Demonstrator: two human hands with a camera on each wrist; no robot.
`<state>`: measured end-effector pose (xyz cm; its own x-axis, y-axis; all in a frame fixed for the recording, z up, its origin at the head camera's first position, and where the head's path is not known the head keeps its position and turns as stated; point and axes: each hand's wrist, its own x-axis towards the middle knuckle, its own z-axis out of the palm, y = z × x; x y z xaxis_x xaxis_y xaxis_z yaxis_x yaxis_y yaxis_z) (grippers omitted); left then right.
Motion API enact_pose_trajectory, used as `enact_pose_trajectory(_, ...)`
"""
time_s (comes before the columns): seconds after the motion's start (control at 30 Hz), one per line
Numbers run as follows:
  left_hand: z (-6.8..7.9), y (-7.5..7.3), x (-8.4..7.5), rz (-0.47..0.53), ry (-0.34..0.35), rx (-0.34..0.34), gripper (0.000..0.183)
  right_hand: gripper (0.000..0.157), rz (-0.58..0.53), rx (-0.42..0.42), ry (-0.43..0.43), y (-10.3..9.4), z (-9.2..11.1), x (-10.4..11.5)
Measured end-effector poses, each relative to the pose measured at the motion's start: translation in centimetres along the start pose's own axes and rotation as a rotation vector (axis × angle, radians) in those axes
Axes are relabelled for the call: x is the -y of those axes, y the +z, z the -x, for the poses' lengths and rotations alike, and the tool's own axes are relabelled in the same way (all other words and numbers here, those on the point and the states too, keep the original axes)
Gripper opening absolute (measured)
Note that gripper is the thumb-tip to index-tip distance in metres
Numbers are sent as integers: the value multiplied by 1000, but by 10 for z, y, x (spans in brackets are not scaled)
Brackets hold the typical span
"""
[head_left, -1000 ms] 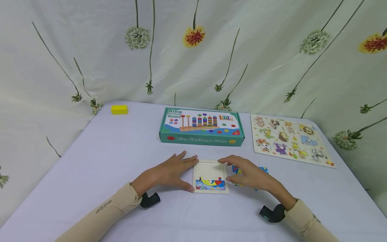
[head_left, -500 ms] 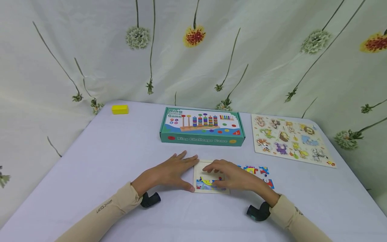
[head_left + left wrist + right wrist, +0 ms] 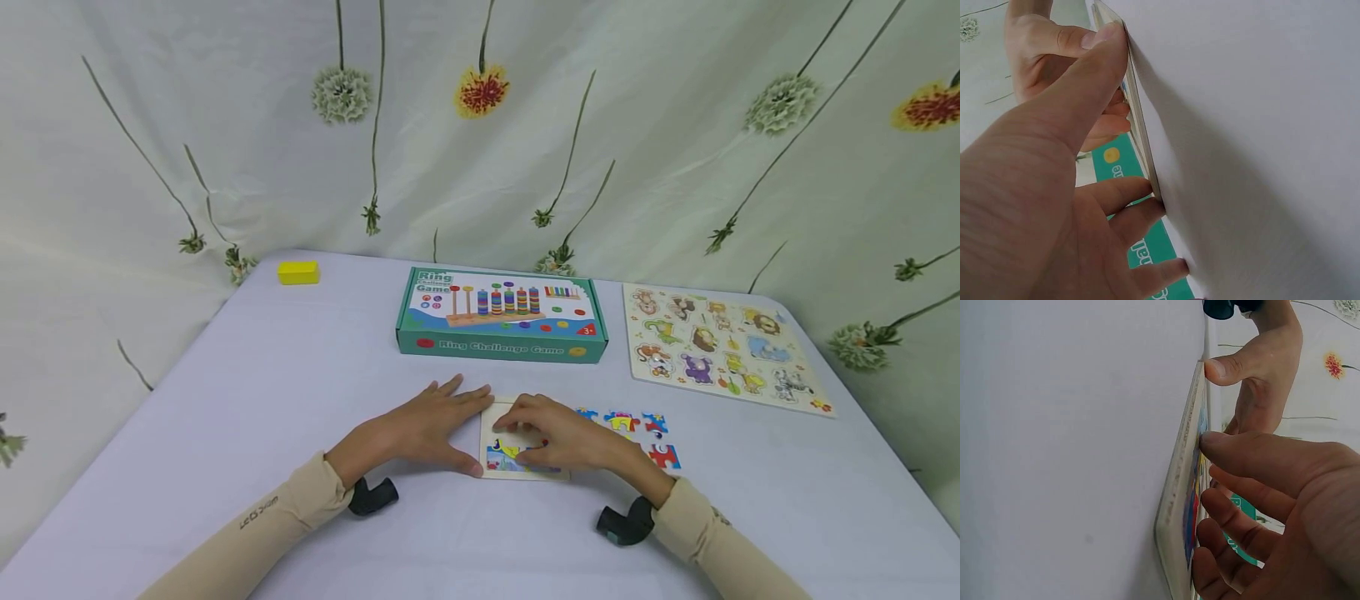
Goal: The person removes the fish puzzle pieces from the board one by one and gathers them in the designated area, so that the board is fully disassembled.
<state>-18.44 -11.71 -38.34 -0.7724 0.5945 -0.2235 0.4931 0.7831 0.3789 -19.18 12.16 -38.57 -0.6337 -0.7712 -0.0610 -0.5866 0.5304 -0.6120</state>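
Note:
A square wooden puzzle tray (image 3: 489,417) lies on the table, its near part filled with a printed blue, yellow and red picture (image 3: 497,460). My left hand (image 3: 431,425) rests at its left side with fingers spread, thumb at the near corner and fingertips at the far one. Above the tray is my right hand (image 3: 558,433), fingers bent and thumb apart from them. In the right wrist view its thumb (image 3: 1241,453) and fingertips touch the tray's face; no piece shows between them. Several loose jigsaw pieces (image 3: 663,456) lie right of the tray, some hidden by the right hand.
Behind the tray stands a green Ring Challenge Game box (image 3: 501,317). An animal puzzle board (image 3: 727,346) lies at the back right, and a yellow block (image 3: 298,272) sits at the back left. A flowered cloth (image 3: 420,142) hangs behind the table.
My right hand has moved left from the tray's right edge to over its middle, uncovering more loose pieces. The left hand has stayed in place.

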Motion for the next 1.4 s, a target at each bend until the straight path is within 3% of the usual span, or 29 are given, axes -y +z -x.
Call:
enact_pose_trajectory(0.37,0,1,1,-2,4,0,98,32,-24,-7,-4,2,0,-2)
enact_pose_trajectory(1.4,1,0,1,15,5,-2,97,32,-63,-20,-2,6,-2,-1)
